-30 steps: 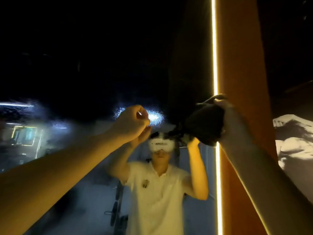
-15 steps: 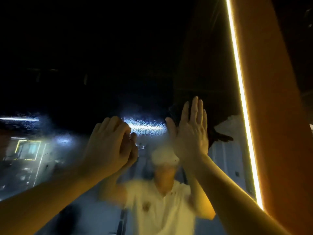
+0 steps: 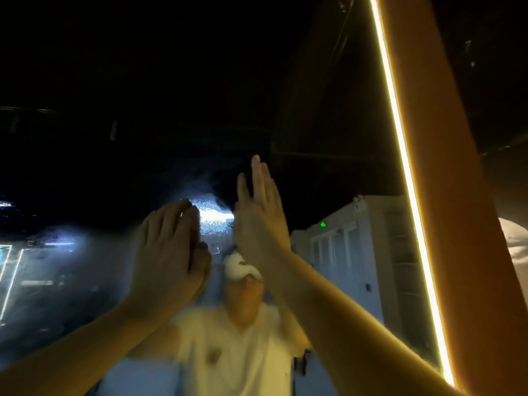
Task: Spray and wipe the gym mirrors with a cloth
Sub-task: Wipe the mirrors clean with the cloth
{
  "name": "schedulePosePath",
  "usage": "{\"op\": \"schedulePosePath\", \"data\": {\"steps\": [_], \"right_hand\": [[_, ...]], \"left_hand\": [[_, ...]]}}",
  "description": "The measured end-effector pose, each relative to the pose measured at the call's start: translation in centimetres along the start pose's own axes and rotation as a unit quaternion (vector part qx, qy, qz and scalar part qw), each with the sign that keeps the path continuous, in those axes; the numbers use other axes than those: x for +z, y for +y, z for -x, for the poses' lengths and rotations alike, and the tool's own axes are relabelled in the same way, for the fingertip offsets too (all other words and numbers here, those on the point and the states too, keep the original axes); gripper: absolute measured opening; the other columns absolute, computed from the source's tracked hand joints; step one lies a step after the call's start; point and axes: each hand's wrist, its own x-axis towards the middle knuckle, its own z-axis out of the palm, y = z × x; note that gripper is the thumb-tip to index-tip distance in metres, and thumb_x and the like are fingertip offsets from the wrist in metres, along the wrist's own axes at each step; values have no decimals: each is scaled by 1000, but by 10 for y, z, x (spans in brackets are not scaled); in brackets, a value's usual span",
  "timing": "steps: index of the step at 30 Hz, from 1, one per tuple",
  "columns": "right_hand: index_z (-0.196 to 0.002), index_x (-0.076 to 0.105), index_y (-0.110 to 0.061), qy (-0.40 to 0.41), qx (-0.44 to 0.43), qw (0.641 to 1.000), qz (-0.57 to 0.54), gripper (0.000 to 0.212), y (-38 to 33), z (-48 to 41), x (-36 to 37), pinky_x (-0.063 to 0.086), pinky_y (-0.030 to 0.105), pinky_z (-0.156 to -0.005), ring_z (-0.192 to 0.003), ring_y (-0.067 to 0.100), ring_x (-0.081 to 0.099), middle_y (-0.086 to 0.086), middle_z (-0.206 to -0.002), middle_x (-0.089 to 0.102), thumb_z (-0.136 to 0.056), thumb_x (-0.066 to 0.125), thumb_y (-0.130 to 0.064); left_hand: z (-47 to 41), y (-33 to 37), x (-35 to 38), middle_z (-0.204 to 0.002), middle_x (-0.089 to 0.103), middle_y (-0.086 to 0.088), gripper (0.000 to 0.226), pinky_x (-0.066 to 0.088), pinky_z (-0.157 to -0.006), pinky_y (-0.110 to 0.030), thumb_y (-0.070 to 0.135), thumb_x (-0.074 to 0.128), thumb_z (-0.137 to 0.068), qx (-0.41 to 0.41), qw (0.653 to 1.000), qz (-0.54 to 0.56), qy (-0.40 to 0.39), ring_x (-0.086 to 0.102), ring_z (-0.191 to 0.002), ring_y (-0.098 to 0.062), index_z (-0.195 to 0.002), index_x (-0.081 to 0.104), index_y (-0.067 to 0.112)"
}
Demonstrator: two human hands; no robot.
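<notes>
The dark mirror (image 3: pixel 143 132) fills the view, with a bright patch of spray droplets (image 3: pixel 213 216) at its middle. My left hand (image 3: pixel 165 252) is raised flat against the glass just left of the droplets, fingers straight and together, meeting its own reflection. My right hand (image 3: pixel 260 221) is just right of the droplets, held flat on the glass with fingers straight and pointing up. No cloth shows around or under either hand in this frame. No spray bottle is in view.
A lit yellow strip (image 3: pixel 405 172) runs down the mirror's right edge beside an orange pillar (image 3: pixel 463 212). The glass reflects a person in a white shirt (image 3: pixel 228 355) and a white cabinet (image 3: pixel 357 252). Misted smears lie at the lower left (image 3: pixel 57 241).
My right hand moved left from the lit strip, flattened on the glass, and the dark cloth is no longer seen. My left hand went from a pinch to flat. The view tilted up.
</notes>
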Motion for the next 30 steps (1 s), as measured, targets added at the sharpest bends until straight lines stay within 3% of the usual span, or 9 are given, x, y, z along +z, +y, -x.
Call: {"op": "schedulePosePath", "data": {"steps": [2, 4, 7, 12, 15, 17, 21, 25, 30], "right_hand": [[-163, 11, -11, 25, 30, 999, 26, 67, 43, 11, -8, -4, 42, -129, -157, 27, -20, 11, -169, -25, -107, 46, -20], [-163, 19, -9, 39, 77, 996, 39, 61, 88, 21, -21, 4, 45, -130, -159, 28, -11, 13, -171, -14, -110, 36, -34], [-152, 44, 0, 55, 103, 982, 151, 68, 144, 31, -48, 14, 52, -128, -158, 36, 8, 21, -171, 7, -106, 23, -46], [-126, 64, 6, 81, 71, 972, 209, 55, 170, 39, -63, 26, 53, -123, -152, 37, 27, 21, -165, 27, -101, 39, -37], [-148, 48, -2, 78, 85, 985, 127, 55, 132, 42, -36, 31, 47, -123, -149, 33, 29, 15, -168, 22, -103, 37, -31], [-161, 26, -10, 63, 99, 992, 44, 61, 99, 36, -18, 19, 45, -128, -157, 28, 15, 7, -172, 7, -106, 35, -35], [-162, 0, -14, 21, 27, 999, 41, 66, 29, 20, -1, -6, 41, -128, -158, 22, -12, 7, -172, -8, -105, 30, -33], [-164, 2, -12, -57, -60, 996, 16, 70, -10, 34, 6, -12, 38, -128, -157, 20, -17, 6, -172, -10, -101, 21, -37], [-158, 7, -8, -22, -115, 989, 91, 69, 58, 79, 1, -5, 41, -126, -158, 25, -2, 12, -169, 0, -98, 38, -22]], "left_hand": [[0, 3, 9, -149, 51, -26, 62, 30, -119, -55, 28, 53, -92, 20, 999, -19, -26, 44, -140, -43, -144, 52, -6], [2, 7, 20, -157, 44, -26, 66, 25, -124, -57, 35, 42, -100, 27, 998, -40, -49, 39, -147, -42, -151, 45, -7], [8, 16, 35, -167, 29, -26, 70, 19, -127, -57, 36, 36, -104, 12, 997, -53, -60, 28, -156, -40, -159, 31, -7], [11, 20, 41, -167, 26, -26, 71, 17, -129, -55, 36, 37, -105, 10, 997, -70, -35, 25, -157, -39, -159, 28, -8], [12, 17, 43, -168, 24, -26, 71, 17, -129, -55, 37, 36, -105, 13, 997, -68, -32, 23, -158, -38, -160, 27, -7], [13, 16, 45, -169, 23, -24, 72, 17, -129, -55, 37, 38, -104, 15, 997, -63, -30, 22, -158, -37, -160, 26, -6], [12, 14, 44, -168, 27, -24, 70, 20, -127, -57, 31, 44, -102, 22, 999, -41, -9, 26, -157, -38, -159, 31, -7], [10, 16, 38, -166, 30, -24, 63, 15, -130, -50, 29, 34, -105, 13, 1000, -23, -15, 27, -157, -36, -156, 36, -8], [11, 25, 30, -166, 30, -26, 66, 13, -130, -52, 35, 30, -108, -1, 1000, -21, -18, 27, -156, -39, -156, 36, -9]]}}
